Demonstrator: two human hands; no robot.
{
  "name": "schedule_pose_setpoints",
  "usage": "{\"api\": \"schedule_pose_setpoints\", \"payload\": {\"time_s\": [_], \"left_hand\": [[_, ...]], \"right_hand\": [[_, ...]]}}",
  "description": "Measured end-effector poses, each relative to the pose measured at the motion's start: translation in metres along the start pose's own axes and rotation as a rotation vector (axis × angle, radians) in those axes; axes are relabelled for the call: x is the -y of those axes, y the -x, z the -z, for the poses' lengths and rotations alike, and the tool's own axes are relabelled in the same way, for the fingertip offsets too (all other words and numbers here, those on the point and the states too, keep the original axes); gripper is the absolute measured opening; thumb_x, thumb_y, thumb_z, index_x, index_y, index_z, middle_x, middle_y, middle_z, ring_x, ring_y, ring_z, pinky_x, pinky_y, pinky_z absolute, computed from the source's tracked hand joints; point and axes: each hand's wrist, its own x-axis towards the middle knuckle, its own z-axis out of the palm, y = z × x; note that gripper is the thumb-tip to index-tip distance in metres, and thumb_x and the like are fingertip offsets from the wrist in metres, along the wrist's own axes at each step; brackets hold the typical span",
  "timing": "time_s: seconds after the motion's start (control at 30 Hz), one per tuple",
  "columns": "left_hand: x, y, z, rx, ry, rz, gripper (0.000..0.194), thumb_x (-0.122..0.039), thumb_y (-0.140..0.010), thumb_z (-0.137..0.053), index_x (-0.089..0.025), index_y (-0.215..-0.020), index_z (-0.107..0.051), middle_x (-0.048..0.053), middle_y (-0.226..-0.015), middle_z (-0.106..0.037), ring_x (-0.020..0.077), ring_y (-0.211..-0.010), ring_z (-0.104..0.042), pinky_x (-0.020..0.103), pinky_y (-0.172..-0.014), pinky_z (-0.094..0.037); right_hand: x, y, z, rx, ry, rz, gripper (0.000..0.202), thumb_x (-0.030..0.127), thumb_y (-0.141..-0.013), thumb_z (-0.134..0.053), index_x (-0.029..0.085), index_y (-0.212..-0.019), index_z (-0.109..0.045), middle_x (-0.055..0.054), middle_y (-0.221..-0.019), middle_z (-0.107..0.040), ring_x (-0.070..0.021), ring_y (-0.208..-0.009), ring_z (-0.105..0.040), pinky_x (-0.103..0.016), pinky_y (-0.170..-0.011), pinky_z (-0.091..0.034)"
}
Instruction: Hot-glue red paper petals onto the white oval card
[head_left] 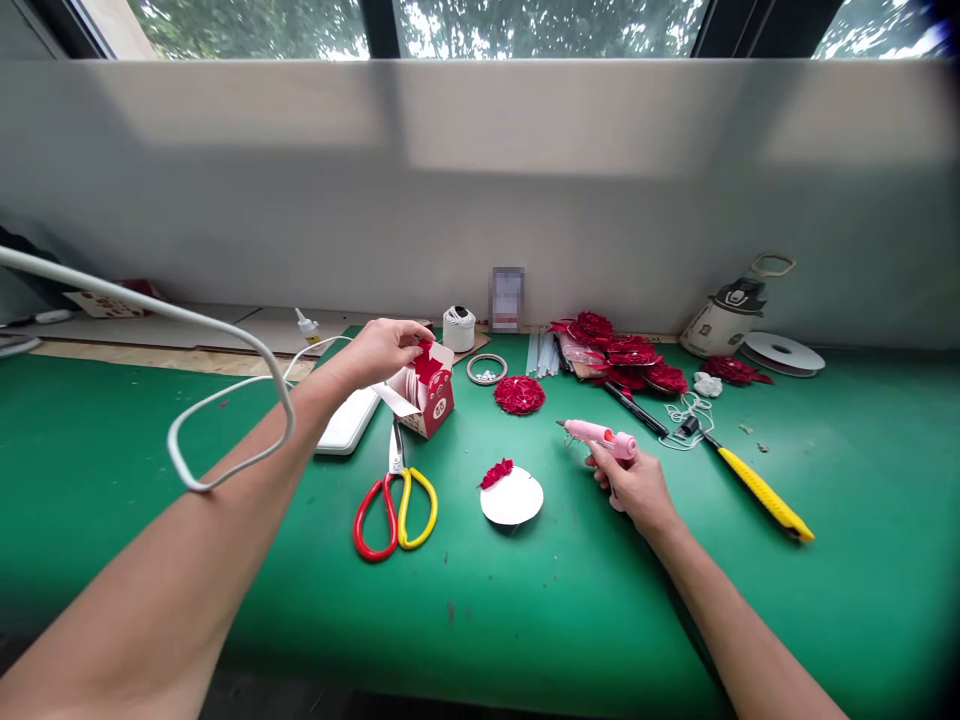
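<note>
"Where's the pink glue gun (602, 437)?"

"In the right hand (641, 490), fingers wrapped round its handle, to the right of the white disc (517, 503) and a little beyond it. Its nozzle points left."

"And the disc itself?"

"On the green mat (525, 620), with a small ruffled red piece (496, 473) at its far left edge."

"What's the left hand (382, 350) doing?"

"It's over the open red box (437, 405), beyond the disc to the left, fingers bent at the top. I can't tell if they're gripping anything."

"Anything near the disc?"

"Scissors (396, 485) with red and yellow handles to its left, and a round red rosette (519, 395) straight beyond it. Past that, there's a ring (487, 369) and some pale sticks (543, 353)."

"Farther out?"

"A pile of red flowers (626, 350) lies beyond the disc to the right, with a black pen (637, 410) in front of the pile. The yellow cutter (761, 495) is well right of the disc. Far off to the disc's left, a white cord (217, 322) loops across the left forearm in view."
</note>
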Motion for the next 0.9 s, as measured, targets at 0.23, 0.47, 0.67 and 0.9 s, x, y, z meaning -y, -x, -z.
{"api": "schedule_pose_setpoints", "payload": {"time_s": [0.23,0.47,0.67,0.9], "left_hand": [[0.002,0.015,-0.010,-0.150,0.319,0.208,0.042,-0.021,-0.075,-0.064,-0.015,-0.117,-0.066,0.006,-0.089,-0.075,0.0161,-0.066,-0.070,0.024,-0.060,-0.056],[0.017,0.013,-0.017,-0.202,0.353,0.235,0.017,-0.028,-0.069,-0.071,-0.016,-0.080,-0.071,0.005,-0.070,-0.073,0.0173,-0.058,-0.068,0.026,-0.056,-0.053],[0.012,0.015,-0.023,-0.210,0.066,0.058,0.004,-0.021,-0.072,-0.068,-0.019,-0.074,-0.071,0.003,-0.070,-0.072,0.0186,-0.062,-0.065,0.029,-0.066,-0.049],[-0.015,0.023,-0.012,-0.287,0.210,0.047,0.017,-0.022,-0.080,-0.065,-0.014,-0.092,-0.072,0.002,-0.082,-0.071,0.0124,-0.065,-0.061,0.027,-0.069,-0.049]], "right_hand": [[0.003,0.002,0.000,0.007,0.019,-0.003,0.049,0.061,-0.065,-0.073,0.012,-0.072,-0.072,-0.006,-0.057,-0.065,-0.0132,-0.046,-0.052,-0.024,-0.036,-0.035],[0.000,0.001,0.000,0.018,0.032,-0.014,0.050,0.062,-0.066,-0.072,0.012,-0.072,-0.070,-0.006,-0.059,-0.065,-0.0120,-0.044,-0.050,-0.022,-0.032,-0.032],[0.000,0.002,0.001,0.018,0.037,-0.007,0.050,0.062,-0.066,-0.073,0.013,-0.075,-0.071,-0.006,-0.059,-0.064,-0.0131,-0.046,-0.051,-0.022,-0.033,-0.033],[0.003,0.002,0.000,0.005,0.027,-0.009,0.049,0.062,-0.064,-0.073,0.013,-0.069,-0.070,-0.004,-0.055,-0.062,-0.0124,-0.044,-0.049,-0.023,-0.033,-0.033]]}}
